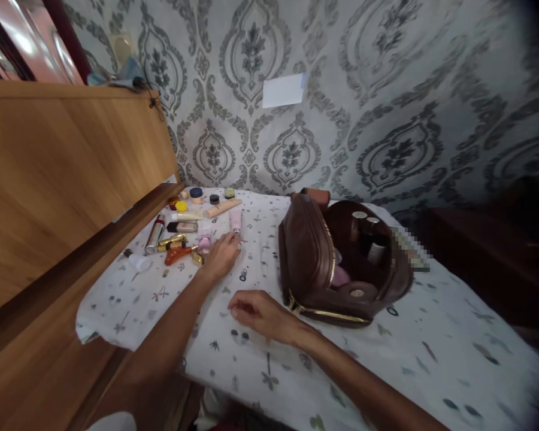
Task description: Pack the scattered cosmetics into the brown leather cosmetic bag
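My left hand point(223, 256) reaches over the table with its fingers closed at the cap end of a pink squeeze tube point(236, 219), which lies on the cloth. Just left of that hand is a small purple-labelled bottle point(204, 238). Closer to me, my right hand point(259, 314) hovers low over or rests on the cloth, fingers curled inward, and nothing shows in them. To its right stands a brown leather cosmetic bag point(308, 245), unzipped, with several bottles and a pink item point(340, 276) inside.
Several cosmetics lie at the table's left, among them a foundation bottle point(182, 227), a peach tube point(223, 208), a navy-lidded jar point(196, 195) and an orange item point(177, 254). A wooden panel point(72, 161) borders the left; a patterned wall point(251, 137) stands behind.
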